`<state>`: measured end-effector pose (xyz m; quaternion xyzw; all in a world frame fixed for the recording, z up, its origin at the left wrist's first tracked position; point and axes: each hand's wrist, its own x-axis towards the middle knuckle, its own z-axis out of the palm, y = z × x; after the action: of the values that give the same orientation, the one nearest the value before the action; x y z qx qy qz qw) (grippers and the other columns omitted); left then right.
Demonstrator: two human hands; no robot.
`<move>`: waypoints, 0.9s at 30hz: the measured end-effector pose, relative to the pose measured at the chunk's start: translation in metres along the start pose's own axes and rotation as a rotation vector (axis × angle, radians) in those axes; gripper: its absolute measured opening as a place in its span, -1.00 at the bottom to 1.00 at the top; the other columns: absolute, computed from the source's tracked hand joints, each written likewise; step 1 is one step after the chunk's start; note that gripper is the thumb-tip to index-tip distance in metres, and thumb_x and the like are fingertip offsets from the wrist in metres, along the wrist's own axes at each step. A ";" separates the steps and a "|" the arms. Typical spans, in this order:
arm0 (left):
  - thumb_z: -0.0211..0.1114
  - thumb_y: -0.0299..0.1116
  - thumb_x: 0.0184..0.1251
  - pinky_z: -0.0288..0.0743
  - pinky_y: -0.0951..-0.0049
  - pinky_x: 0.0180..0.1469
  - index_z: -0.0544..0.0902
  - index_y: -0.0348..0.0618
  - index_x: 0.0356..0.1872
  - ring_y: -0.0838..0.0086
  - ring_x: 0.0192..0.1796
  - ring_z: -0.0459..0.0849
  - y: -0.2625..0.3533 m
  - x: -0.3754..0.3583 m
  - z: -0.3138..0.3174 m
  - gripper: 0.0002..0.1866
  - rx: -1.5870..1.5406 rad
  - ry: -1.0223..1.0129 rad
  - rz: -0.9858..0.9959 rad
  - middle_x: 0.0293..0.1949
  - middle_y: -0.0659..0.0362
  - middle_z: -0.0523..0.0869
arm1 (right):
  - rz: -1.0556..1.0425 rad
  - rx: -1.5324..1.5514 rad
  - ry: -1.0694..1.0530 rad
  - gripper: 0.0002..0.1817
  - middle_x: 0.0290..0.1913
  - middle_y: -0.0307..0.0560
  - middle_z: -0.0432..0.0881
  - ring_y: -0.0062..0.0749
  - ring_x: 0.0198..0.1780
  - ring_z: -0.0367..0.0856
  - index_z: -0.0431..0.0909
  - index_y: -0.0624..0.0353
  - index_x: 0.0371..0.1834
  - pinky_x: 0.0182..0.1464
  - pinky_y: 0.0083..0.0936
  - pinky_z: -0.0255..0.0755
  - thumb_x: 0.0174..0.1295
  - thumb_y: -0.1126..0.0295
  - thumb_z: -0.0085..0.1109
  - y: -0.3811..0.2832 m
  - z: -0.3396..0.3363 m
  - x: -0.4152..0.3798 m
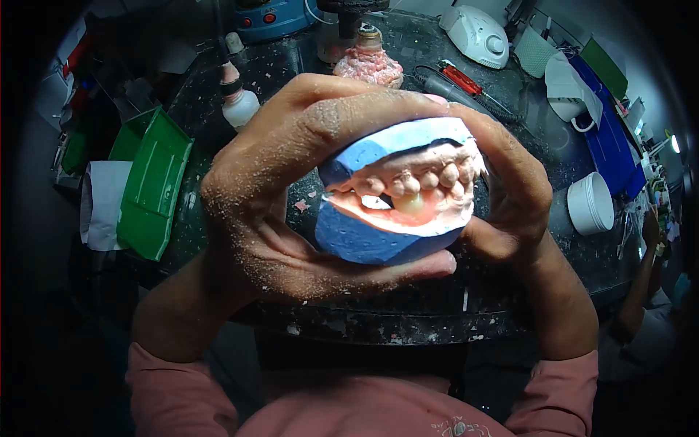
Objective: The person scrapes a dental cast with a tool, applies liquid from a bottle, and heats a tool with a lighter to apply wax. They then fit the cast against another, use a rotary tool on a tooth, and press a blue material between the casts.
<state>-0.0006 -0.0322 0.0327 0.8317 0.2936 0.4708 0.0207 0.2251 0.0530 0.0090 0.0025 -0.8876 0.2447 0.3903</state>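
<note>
Close in front of me is a dental model with blue bases above and below and pale plaster teeth closed together. A single yellowish tooth sits in pink wax on its lower half. My left hand, dusted with fine grains, clasps the model from the left, fingers along the top and thumb below. From the right, my right hand curls round the back and side of the model, its thumb near the lower base. The far side of the model is hidden.
Green trays stand at the left. A small white bottle, a pink wax-covered burner, a red-handled tool and a white device are at the back. A white tub is at right; another person's arm shows beyond.
</note>
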 end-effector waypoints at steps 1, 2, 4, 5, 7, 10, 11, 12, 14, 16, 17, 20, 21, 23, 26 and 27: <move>0.72 -0.10 -0.37 0.51 0.37 0.12 0.54 -0.33 0.13 0.29 0.11 0.58 0.000 0.000 0.000 -0.08 0.009 -0.002 0.012 0.05 0.01 0.65 | 0.006 -0.017 0.002 -0.19 0.27 0.30 0.43 -0.10 0.28 0.46 0.28 0.47 0.31 0.33 -0.24 0.31 -0.04 0.49 0.47 0.000 0.000 0.000; 0.72 -0.10 -0.37 0.51 0.37 0.12 0.54 -0.33 0.13 0.29 0.11 0.58 0.000 0.001 0.000 -0.08 0.007 0.000 0.012 0.05 0.01 0.65 | 0.008 -0.017 -0.001 -0.19 0.27 0.30 0.43 -0.10 0.28 0.46 0.28 0.47 0.31 0.33 -0.24 0.31 -0.04 0.49 0.47 0.001 0.001 -0.001; 0.72 -0.12 -0.37 0.55 0.38 0.06 0.54 -0.30 0.13 0.28 0.08 0.60 0.001 0.003 0.000 -0.09 0.054 -0.006 0.067 0.03 0.03 0.65 | 0.034 -0.014 0.031 -0.20 0.26 0.27 0.44 -0.14 0.25 0.51 0.29 0.46 0.31 0.31 -0.26 0.35 -0.03 0.48 0.48 0.002 0.005 -0.004; 0.72 -0.12 -0.37 0.55 0.38 0.06 0.54 -0.30 0.13 0.28 0.08 0.60 -0.001 0.002 0.001 -0.09 0.052 -0.005 0.066 0.03 0.03 0.65 | 0.026 -0.048 0.038 -0.22 0.25 0.24 0.46 -0.16 0.22 0.53 0.29 0.45 0.31 0.29 -0.29 0.37 0.00 0.51 0.46 0.000 0.005 -0.001; 0.71 -0.12 -0.35 0.58 0.37 0.03 0.54 -0.29 0.13 0.28 0.05 0.62 -0.004 0.001 0.004 -0.11 0.071 0.048 0.139 0.02 0.03 0.66 | -0.010 -0.064 0.049 -0.22 0.24 0.24 0.47 -0.16 0.23 0.53 0.29 0.44 0.31 0.29 -0.28 0.37 0.00 0.51 0.46 0.002 0.006 0.000; 0.70 -0.12 -0.32 0.60 0.34 0.03 0.54 -0.28 0.13 0.28 0.05 0.64 -0.007 0.001 0.002 -0.13 0.145 0.027 0.190 0.02 0.04 0.66 | -0.009 -0.110 0.053 -0.22 0.22 0.25 0.49 -0.12 0.23 0.52 0.30 0.43 0.31 0.29 -0.27 0.37 0.00 0.48 0.47 0.001 0.007 0.000; 0.69 -0.15 -0.30 0.60 0.32 0.05 0.55 -0.27 0.12 0.27 0.06 0.64 -0.009 0.001 0.003 -0.16 0.184 0.035 0.236 0.01 0.04 0.67 | -0.048 -0.150 0.055 -0.22 0.22 0.26 0.49 -0.10 0.23 0.52 0.30 0.44 0.30 0.29 -0.25 0.36 0.00 0.47 0.48 0.002 0.007 0.001; 0.69 -0.15 -0.30 0.60 0.32 0.05 0.55 -0.27 0.12 0.27 0.06 0.64 -0.008 0.002 0.003 -0.16 0.182 0.034 0.235 0.01 0.04 0.67 | -0.086 -0.189 0.057 -0.23 0.22 0.27 0.49 -0.08 0.23 0.52 0.31 0.44 0.29 0.29 -0.24 0.36 0.00 0.45 0.49 0.002 0.007 0.003; 0.69 -0.14 -0.30 0.58 0.29 0.08 0.55 -0.26 0.12 0.25 0.06 0.64 -0.007 0.003 0.002 -0.16 0.199 0.036 0.252 0.00 0.04 0.67 | -0.102 -0.228 0.054 -0.24 0.22 0.28 0.49 -0.06 0.24 0.51 0.32 0.44 0.28 0.29 -0.22 0.35 0.00 0.46 0.48 0.000 0.004 0.003; 0.69 -0.14 -0.30 0.57 0.28 0.10 0.54 -0.28 0.13 0.25 0.07 0.63 -0.007 0.003 0.002 -0.14 0.204 0.031 0.254 0.02 0.03 0.67 | -0.114 -0.240 0.058 -0.26 0.22 0.29 0.48 -0.06 0.24 0.51 0.32 0.44 0.28 0.29 -0.22 0.35 0.00 0.48 0.47 0.000 0.003 0.003; 0.69 -0.13 -0.30 0.55 0.27 0.11 0.53 -0.30 0.14 0.25 0.07 0.63 -0.007 0.003 0.002 -0.13 0.209 0.026 0.256 0.03 0.02 0.66 | -0.114 -0.241 0.059 -0.26 0.22 0.29 0.48 -0.06 0.24 0.51 0.32 0.44 0.28 0.29 -0.22 0.35 0.00 0.48 0.47 0.000 0.003 0.003; 0.70 -0.11 -0.31 0.52 0.27 0.15 0.50 -0.35 0.16 0.26 0.08 0.62 -0.002 0.002 0.002 -0.08 0.100 0.031 0.116 0.05 -0.03 0.65 | -0.094 -0.217 0.062 -0.27 0.22 0.32 0.48 -0.04 0.25 0.50 0.32 0.44 0.28 0.29 -0.23 0.35 0.02 0.49 0.45 -0.002 0.002 0.002; 0.71 -0.13 -0.31 0.49 0.30 0.19 0.47 -0.41 0.19 0.32 0.10 0.62 -0.003 0.002 0.001 -0.04 0.010 0.019 0.036 0.06 -0.06 0.64 | -0.016 -0.137 0.064 -0.26 0.22 0.28 0.46 -0.09 0.27 0.46 0.32 0.47 0.26 0.32 -0.25 0.28 0.05 0.35 0.45 -0.001 0.000 0.001; 0.67 -0.14 -0.21 0.44 0.33 0.23 0.45 -0.41 0.21 0.34 0.11 0.62 0.006 0.001 0.006 -0.08 -0.240 0.082 -0.253 0.07 -0.04 0.64 | 0.093 -0.042 0.061 -0.16 0.21 0.20 0.42 -0.18 0.28 0.39 0.32 0.54 0.23 0.36 -0.29 0.18 0.06 0.10 0.45 0.001 -0.003 0.000; 0.53 -0.17 0.03 0.40 0.37 0.26 0.46 -0.39 0.22 0.38 0.11 0.62 0.010 0.003 0.008 -0.23 -0.485 0.092 -0.638 0.06 0.00 0.64 | 0.148 -0.059 0.067 -0.24 0.18 0.13 0.48 -0.22 0.25 0.45 0.37 0.43 0.24 0.34 -0.33 0.26 0.08 0.16 0.45 0.002 -0.002 0.004; 0.53 -0.17 0.03 0.40 0.37 0.26 0.46 -0.39 0.22 0.38 0.11 0.62 0.008 0.003 0.008 -0.23 -0.493 0.086 -0.637 0.06 0.00 0.64 | 0.149 -0.131 0.053 -0.30 0.14 0.05 0.54 -0.25 0.21 0.49 0.40 0.39 0.23 0.33 -0.33 0.30 0.10 0.20 0.43 0.001 -0.003 0.005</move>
<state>0.0109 -0.0353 0.0331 0.6489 0.4155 0.5314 0.3520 0.2235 0.0555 0.0135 -0.0956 -0.8887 0.2142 0.3939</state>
